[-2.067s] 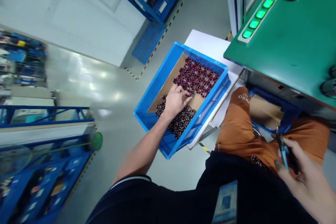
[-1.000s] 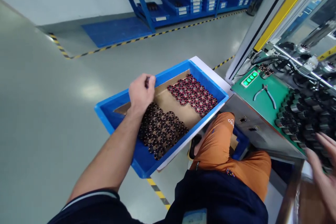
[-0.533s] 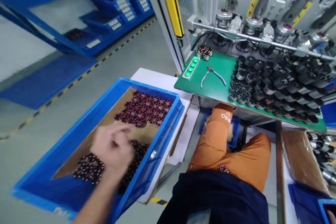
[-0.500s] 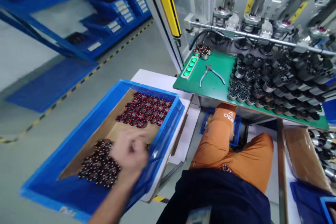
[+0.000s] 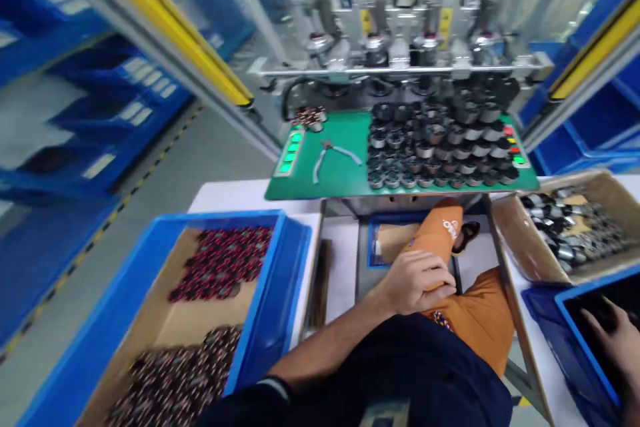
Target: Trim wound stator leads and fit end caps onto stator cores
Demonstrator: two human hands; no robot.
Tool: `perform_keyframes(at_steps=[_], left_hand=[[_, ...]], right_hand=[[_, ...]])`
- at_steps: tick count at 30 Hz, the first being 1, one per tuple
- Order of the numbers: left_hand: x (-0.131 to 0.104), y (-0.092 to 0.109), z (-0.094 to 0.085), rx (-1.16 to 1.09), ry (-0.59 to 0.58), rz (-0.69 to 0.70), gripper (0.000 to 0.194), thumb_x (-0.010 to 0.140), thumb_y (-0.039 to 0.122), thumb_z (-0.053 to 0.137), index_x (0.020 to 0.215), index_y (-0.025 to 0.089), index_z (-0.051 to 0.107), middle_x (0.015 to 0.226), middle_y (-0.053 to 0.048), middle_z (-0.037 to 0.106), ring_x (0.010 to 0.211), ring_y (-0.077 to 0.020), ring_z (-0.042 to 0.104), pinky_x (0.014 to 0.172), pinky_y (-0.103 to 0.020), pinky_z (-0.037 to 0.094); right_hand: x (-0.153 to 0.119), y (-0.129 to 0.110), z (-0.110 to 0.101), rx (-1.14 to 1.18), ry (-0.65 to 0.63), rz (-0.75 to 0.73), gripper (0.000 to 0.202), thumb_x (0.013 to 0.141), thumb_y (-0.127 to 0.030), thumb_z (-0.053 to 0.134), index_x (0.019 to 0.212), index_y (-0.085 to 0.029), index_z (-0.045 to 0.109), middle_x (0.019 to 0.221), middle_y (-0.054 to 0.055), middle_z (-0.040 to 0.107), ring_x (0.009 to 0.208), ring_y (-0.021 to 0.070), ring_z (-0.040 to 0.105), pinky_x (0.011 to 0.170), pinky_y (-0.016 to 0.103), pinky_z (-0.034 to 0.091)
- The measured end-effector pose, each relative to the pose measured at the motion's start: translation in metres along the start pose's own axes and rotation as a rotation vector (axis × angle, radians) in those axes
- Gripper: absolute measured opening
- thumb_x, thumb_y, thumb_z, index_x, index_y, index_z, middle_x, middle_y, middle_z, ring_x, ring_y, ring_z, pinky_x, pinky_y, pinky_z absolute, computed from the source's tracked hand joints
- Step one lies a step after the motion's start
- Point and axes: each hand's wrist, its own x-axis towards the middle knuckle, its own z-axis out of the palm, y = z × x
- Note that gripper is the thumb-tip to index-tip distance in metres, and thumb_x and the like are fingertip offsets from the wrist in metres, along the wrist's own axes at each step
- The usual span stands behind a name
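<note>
My left hand [image 5: 417,281] is over my thigh, its fingers curled closed; whatever they may hold is hidden. At the far right, my right hand [image 5: 617,340] reaches into a dark-filled blue bin [image 5: 583,340], fingers spread, partly cut off by the frame edge. To the left, a large blue bin [image 5: 287,280] is lined with cardboard and holds red-wound motor stators [image 5: 225,260] at the back and copper-coloured wound ones [image 5: 175,380] at the front.
On the green work plate [image 5: 345,180] are pliers [image 5: 327,150], rows of dark metal cylinders [image 5: 435,147], a small copper-wound cluster [image 5: 309,117] and lit green buttons [image 5: 291,153]. Machine fixtures [image 5: 377,50] stand behind. A cardboard box [image 5: 545,267] of silvery parts sits right.
My left hand has left the large blue bin and come right to my lap. My right hand now shows in the right bin. The view has turned right.
</note>
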Motion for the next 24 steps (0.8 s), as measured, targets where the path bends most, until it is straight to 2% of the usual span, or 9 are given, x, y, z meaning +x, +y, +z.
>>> perform_keyframes(at_steps=[2,4,7,10,15,17,19,22,24], left_hand=[[0.018,0.008,0.000,-0.070,-0.030,0.011,0.031,0.120,0.045,0.065,0.105,0.025,0.083,0.098,-0.005,0.085,0.087,-0.0211,0.079,0.086,-0.036,0.058],[0.036,0.015,0.005,-0.151,-0.076,0.013,0.033,0.121,0.041,0.062,0.102,0.024,0.081,0.094,-0.006,0.083,0.085,-0.0205,0.079,0.083,-0.035,0.059],[0.065,0.020,0.020,-0.282,-0.174,0.010,0.034,0.122,0.037,0.057,0.101,0.023,0.080,0.092,-0.005,0.082,0.084,-0.0189,0.081,0.079,-0.031,0.062],[0.104,0.018,0.037,-0.366,-0.263,0.015,0.036,0.124,0.038,0.056,0.101,0.024,0.079,0.093,-0.005,0.082,0.085,-0.0177,0.081,0.079,-0.029,0.064],[0.199,-0.002,0.071,-0.291,-0.404,0.007,0.020,0.119,0.038,0.068,0.111,0.024,0.080,0.105,-0.003,0.083,0.096,-0.0189,0.080,0.091,-0.032,0.064],[0.246,-0.017,0.094,-0.201,-0.435,-0.027,0.016,0.117,0.036,0.069,0.119,0.023,0.079,0.111,-0.004,0.082,0.097,-0.0203,0.079,0.095,-0.035,0.064],[0.293,-0.033,0.127,-0.093,-0.464,-0.060,0.018,0.115,0.035,0.070,0.123,0.020,0.077,0.115,-0.007,0.082,0.102,-0.0234,0.078,0.101,-0.040,0.064],[0.355,-0.051,0.187,0.092,-0.519,-0.090,0.023,0.111,0.029,0.073,0.129,0.015,0.077,0.122,-0.014,0.081,0.116,-0.0317,0.078,0.113,-0.050,0.061],[0.383,-0.057,0.228,0.189,-0.591,-0.083,0.027,0.110,0.025,0.074,0.135,0.013,0.077,0.135,-0.019,0.079,0.126,-0.0354,0.077,0.119,-0.054,0.059]], right_hand=[[-0.009,0.021,0.009,-0.049,0.039,0.109,0.047,0.080,-0.084,0.077,0.086,-0.038,0.066,0.063,0.000,0.057,0.049,0.0386,0.065,0.054,0.057,0.053],[-0.021,0.038,0.019,-0.078,0.085,0.201,0.059,0.093,-0.087,0.062,0.105,-0.031,0.075,0.078,0.005,0.068,0.073,0.0414,0.077,0.076,0.064,0.064],[-0.034,0.056,0.035,-0.098,0.087,0.312,0.061,0.109,-0.074,0.063,0.134,-0.020,0.077,0.105,0.010,0.079,0.097,0.0318,0.080,0.099,0.058,0.069],[-0.042,0.065,0.048,-0.090,0.012,0.370,0.050,0.113,-0.059,0.078,0.143,-0.018,0.075,0.129,0.010,0.081,0.110,0.0249,0.080,0.103,0.049,0.070],[-0.047,0.061,0.058,0.001,-0.057,0.361,0.041,0.114,-0.047,0.082,0.144,-0.019,0.076,0.142,0.011,0.079,0.122,0.0269,0.080,0.107,0.050,0.072],[-0.047,0.057,0.057,0.044,-0.029,0.373,0.040,0.114,-0.047,0.081,0.143,-0.019,0.076,0.141,0.011,0.080,0.121,0.0263,0.081,0.106,0.049,0.072],[-0.046,0.052,0.054,0.077,0.018,0.399,0.040,0.114,-0.048,0.081,0.141,-0.019,0.077,0.138,0.011,0.080,0.117,0.0252,0.080,0.104,0.048,0.072],[-0.045,0.041,0.048,0.124,0.080,0.428,0.034,0.111,-0.049,0.083,0.127,-0.019,0.079,0.131,0.009,0.080,0.116,0.0249,0.078,0.105,0.047,0.069],[-0.043,0.033,0.045,0.170,0.093,0.449,0.028,0.108,-0.045,0.081,0.119,-0.020,0.079,0.124,0.008,0.082,0.102,0.0224,0.078,0.098,0.043,0.068]])
